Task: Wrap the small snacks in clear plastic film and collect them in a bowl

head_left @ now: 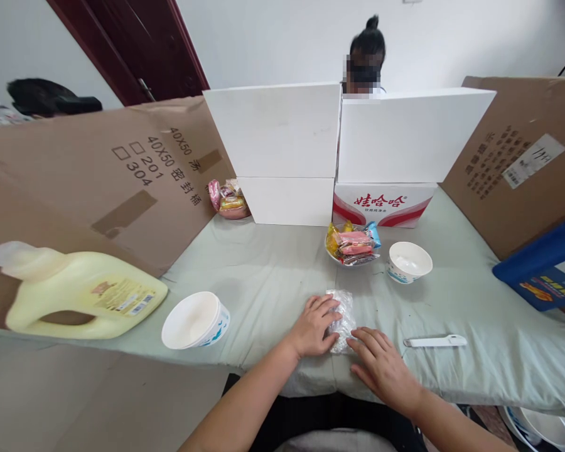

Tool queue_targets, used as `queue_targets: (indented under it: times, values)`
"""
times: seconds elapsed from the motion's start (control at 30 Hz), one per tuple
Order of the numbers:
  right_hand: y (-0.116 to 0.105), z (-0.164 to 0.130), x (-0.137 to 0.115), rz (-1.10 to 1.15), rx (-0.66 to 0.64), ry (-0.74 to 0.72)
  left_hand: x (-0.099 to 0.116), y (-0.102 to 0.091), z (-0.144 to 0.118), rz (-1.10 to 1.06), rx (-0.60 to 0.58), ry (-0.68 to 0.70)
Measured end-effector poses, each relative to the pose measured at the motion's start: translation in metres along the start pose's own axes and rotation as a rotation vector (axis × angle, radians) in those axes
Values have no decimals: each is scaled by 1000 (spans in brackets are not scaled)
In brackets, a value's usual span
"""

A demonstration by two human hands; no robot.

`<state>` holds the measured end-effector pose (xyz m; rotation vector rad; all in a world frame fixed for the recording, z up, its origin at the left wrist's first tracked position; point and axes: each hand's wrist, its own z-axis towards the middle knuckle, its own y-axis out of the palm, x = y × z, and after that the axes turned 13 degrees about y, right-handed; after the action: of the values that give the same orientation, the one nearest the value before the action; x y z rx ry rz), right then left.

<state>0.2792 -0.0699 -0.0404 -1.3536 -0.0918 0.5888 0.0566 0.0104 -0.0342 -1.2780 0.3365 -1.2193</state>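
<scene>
Your 2 bare forearms (247, 398) slant inward over the tablecloth (273, 270), on your side of the snack bowl (339, 258). Between them and that bowl, a bubble-wrap bundle (343, 311) lies flat. Your left hand (313, 326) rests palm-down on its left part, fingers loosely spread; your right hand (382, 369), half open with fingers curved, meets its near right edge. Neither hand clasps it.

A pale-yellow jug (85, 282) (label (125, 296) showing) at left — cardboard panel (169, 207) behind it, dark red door (132, 41) beyond.
</scene>
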Motion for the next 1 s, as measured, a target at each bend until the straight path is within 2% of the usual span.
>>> queue_targets:
  times: [0.17, 0.3, 0.37, 0.5, 0.6, 0.7, 0.87, 1.0]
  values:
    - [9, 15, -9, 46, 51, -72, -1, 2, -2, -50, 66, -25]
    - [1, 21, -6, 132, 49, -131, -1, -1, 1, -150, 61, -24]
    - [-6, 31, -4, 140, -38, -60, -2, -2, 1, -205, 69, -43]
    - [-10, 66, 1, 23, -225, 212, -8, 2, -3, -252, 130, -119]
    - [0, 94, 5, -41, -219, 336, -14, 10, -7, -246, 182, -161]
    - [15, 110, 7, -111, -208, 417, -18, 13, -9, -263, 218, -141]
    - [31, 113, 6, -190, -191, 464, -16, 8, -6, -246, 238, -55]
    - [35, 111, 2, -223, -164, 485, -13, 7, -1, -141, 219, 11]
